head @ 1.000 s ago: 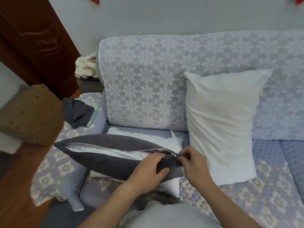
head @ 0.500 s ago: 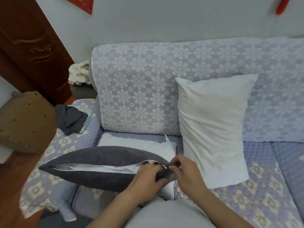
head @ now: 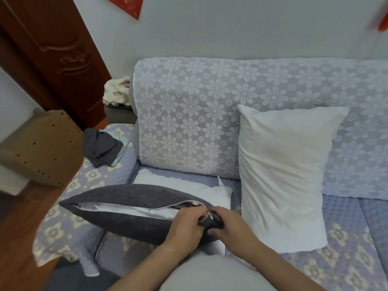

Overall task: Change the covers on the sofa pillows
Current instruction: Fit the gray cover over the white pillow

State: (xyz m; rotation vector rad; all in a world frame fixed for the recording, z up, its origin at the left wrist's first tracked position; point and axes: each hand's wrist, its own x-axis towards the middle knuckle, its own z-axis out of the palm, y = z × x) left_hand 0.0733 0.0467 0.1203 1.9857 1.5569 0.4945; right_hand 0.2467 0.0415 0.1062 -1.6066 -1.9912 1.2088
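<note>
Dark grey pillow cover lies across the sofa seat, its white insert showing through the open zipper side. At the cover's right corner, the left hand grips the fabric with curled fingers beside the white zipper pull, and the right hand pinches the corner just beside it. A flat white pillow lies underneath. A bare white pillow leans upright on the backrest.

Home living room: sofa draped in floral lace cover, bare white pillows, carved wooden door, red paper decoration on pale wall.
</note>
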